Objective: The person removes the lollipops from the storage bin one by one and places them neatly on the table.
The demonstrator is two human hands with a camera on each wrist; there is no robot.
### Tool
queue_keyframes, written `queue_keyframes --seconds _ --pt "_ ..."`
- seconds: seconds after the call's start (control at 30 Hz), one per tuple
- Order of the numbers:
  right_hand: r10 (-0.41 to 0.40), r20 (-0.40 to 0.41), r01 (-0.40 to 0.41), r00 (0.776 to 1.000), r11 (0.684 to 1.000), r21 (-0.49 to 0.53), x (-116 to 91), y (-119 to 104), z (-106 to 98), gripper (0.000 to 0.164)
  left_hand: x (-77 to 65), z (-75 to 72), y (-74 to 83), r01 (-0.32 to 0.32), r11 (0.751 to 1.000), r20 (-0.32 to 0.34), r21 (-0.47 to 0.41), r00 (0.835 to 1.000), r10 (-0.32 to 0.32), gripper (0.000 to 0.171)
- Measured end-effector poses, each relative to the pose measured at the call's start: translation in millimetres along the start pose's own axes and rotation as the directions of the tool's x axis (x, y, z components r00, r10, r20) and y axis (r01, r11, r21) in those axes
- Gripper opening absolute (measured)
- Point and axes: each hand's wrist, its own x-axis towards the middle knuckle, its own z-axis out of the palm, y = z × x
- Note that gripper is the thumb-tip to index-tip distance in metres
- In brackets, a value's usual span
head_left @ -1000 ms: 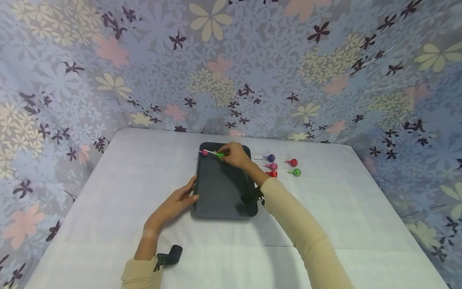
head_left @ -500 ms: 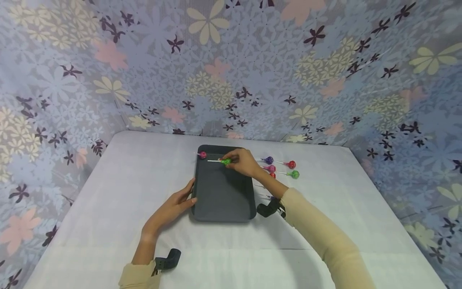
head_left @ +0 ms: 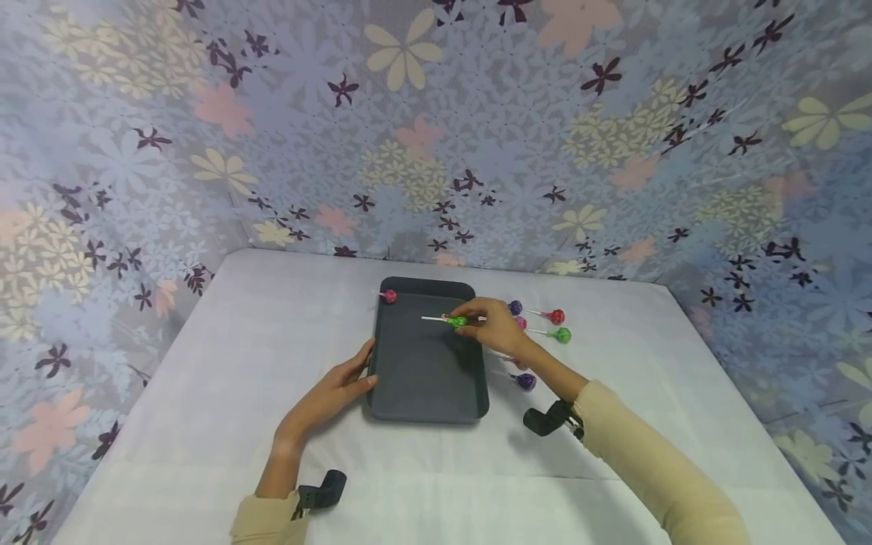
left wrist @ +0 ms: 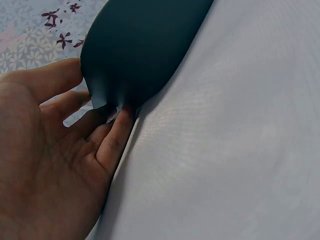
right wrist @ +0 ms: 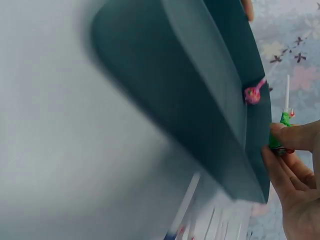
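A dark grey rectangular tray (head_left: 425, 386) lies on the white cloth. My left hand (head_left: 330, 395) holds its left side, the thumb at the rim and the fingers against the outer wall, as the left wrist view (left wrist: 60, 130) also shows. Over the tray's upper right part, my right hand (head_left: 496, 327) pinches a green-wrapped lollipop (head_left: 458, 321) by its head, white stick pointing left. In the right wrist view the same green lollipop (right wrist: 285, 119) sits between thumb and fingers. A pink lollipop (head_left: 389, 296) lies in the tray's far left corner, its stick reaching over the rim.
Right of the tray lie several lollipops: a purple one (head_left: 515, 307), a red one (head_left: 557, 317), a green one (head_left: 562, 334), a pink one (head_left: 521, 322) and a nearer purple one (head_left: 525, 381). My right hand and forearm partly cover this group. Flowered fabric (head_left: 436, 151) stands behind the table.
My right hand has moved right and nearer, carrying the green lollipop away from the pink one in the tray's far left corner. The left hand stays on the tray.
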Motion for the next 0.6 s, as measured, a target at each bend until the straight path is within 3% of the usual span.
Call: queue_keyframes --seconds 0.2,0.3,0.6 --pt "0.0 -0.015 0.0 1.0 0.999 0.041 -16.3 9.0 -17.5 0.028 0.5 -0.6 -1.5 -0.015 1.0 -0.01 0.004 1.0 0.015 0.069" --pt "0.019 -0.028 -0.018 0.999 1.0 0.016 -25.4 1.1 -29.8 0.028 0.9 -1.5 -1.2 -0.017 1.0 -0.008 0.005 1.0 0.017 0.069" --pt "0.057 -0.056 -0.059 0.997 0.997 -0.04 -51.4 28.0 -56.1 0.025 2.0 1.6 -2.6 -0.007 1.0 -0.003 0.003 1.0 0.007 0.07"
